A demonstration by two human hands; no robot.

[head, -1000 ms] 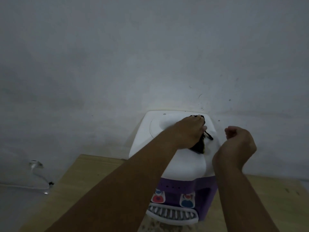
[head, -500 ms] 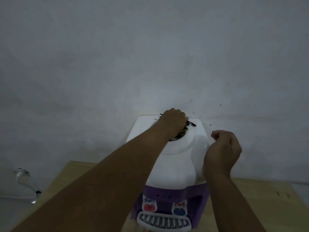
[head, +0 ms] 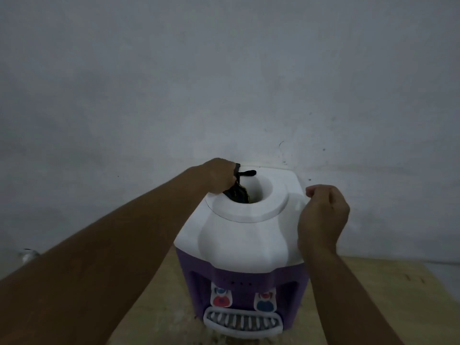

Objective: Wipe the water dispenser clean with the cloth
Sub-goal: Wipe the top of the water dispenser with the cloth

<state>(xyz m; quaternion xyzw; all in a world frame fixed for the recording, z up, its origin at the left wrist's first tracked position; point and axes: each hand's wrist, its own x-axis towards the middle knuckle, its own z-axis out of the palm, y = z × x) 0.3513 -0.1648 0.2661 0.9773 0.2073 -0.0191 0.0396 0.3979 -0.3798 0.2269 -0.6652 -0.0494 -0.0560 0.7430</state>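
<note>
A person's left hand (head: pixel 220 176) grips a dark cloth (head: pixel 236 194), fingers curled tight around it, and presses the bunched fabric against the left inner edge of the round well in the top of a tabletop water dispenser (head: pixel 244 235). A loose strip of the cloth sticks out to the right of the knuckles over the white lid. The right hand (head: pixel 322 215) hovers at the dispenser's right shoulder, loosely curled with thumb and forefinger close together, holding nothing visible; whether it touches the casing cannot be told. The dispenser, white above and purple below, stands on a pale wooden desk (head: pixel 373 290) against a plain grey wall (head: pixel 224 83), its red tap (head: pixel 221 298) and blue tap (head: pixel 265 303) above a white drip tray (head: pixel 242 322).
</note>
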